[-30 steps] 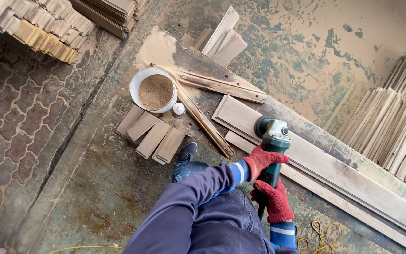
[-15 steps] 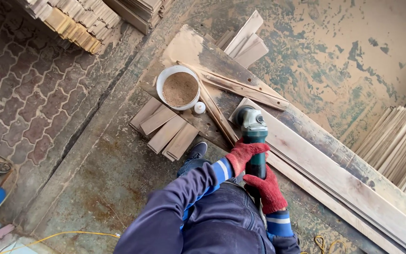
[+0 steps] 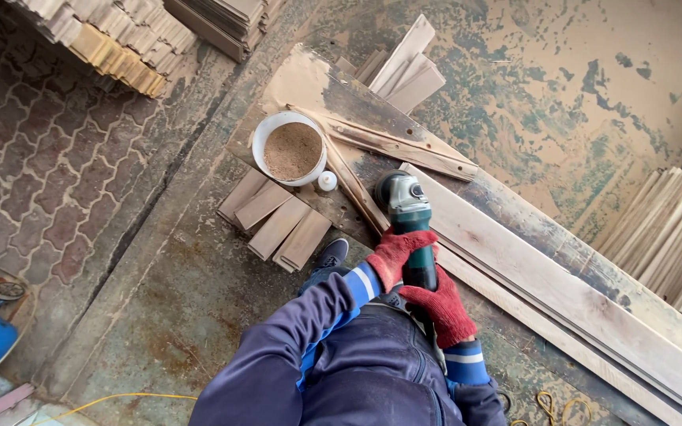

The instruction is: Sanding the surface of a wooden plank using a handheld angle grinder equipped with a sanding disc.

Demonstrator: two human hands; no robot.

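Both red-gloved hands clamped on a green angle grinder (image 3: 409,217) at the end of a long pale board (image 3: 550,293), centre of the frame.

Left hand (image 3: 398,254) wrapped around the grinder's body just behind the head, fingers closed over it; right hand (image 3: 440,305) gripping the rear handle lower down, fingers curled tight. Grinder head resting at the board's upper-left end, board running down toward the lower right corner over a worn dark plank (image 3: 593,272). Just left of the grinder, a small white cap (image 3: 327,181) beside a white bucket (image 3: 260,140) of brown sawdust. Short wooden slats (image 3: 276,225) fanned on the floor below the bucket, near a dark shoe (image 3: 327,255). Stacked timber (image 3: 112,39) in the upper left, more boards (image 3: 672,237) leaning at the right edge, yellow cable (image 3: 550,406) along the bottom.
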